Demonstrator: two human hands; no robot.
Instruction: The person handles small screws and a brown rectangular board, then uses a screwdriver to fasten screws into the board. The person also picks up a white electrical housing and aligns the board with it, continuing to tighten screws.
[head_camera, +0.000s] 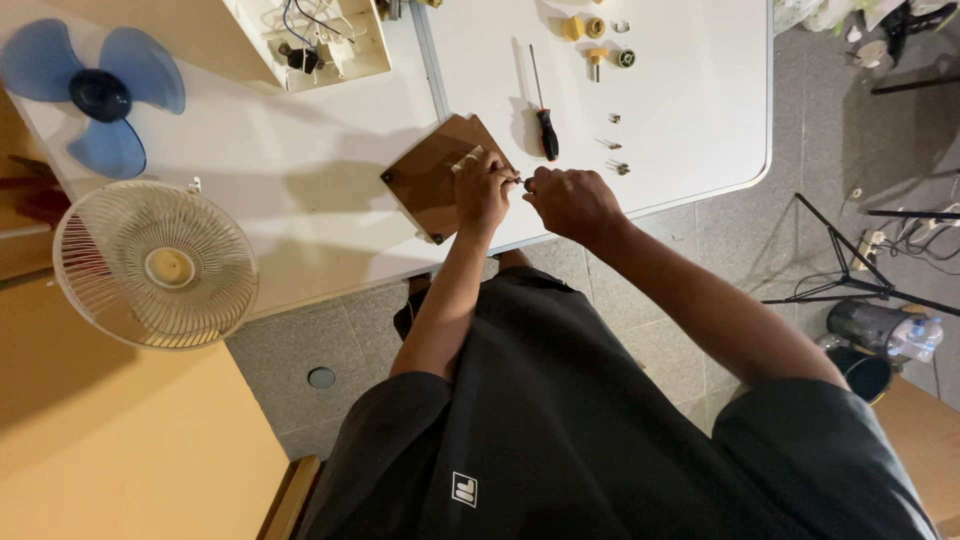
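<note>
A small metal part is pinched between the closed left hand and right hand, above a brown board on the white worktop.

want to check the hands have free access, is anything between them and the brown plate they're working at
Nothing visible. The left hand rests directly on the brown plate; the right hand is beside it at the plate's edge. The screwdriver lies apart.

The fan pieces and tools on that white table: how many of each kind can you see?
Blue fan blade: 1
White fan grille: 1
Screwdriver: 1
Brown board: 1
Yellow knobs: 3
Total: 7, not counting the tiny screws.
</note>
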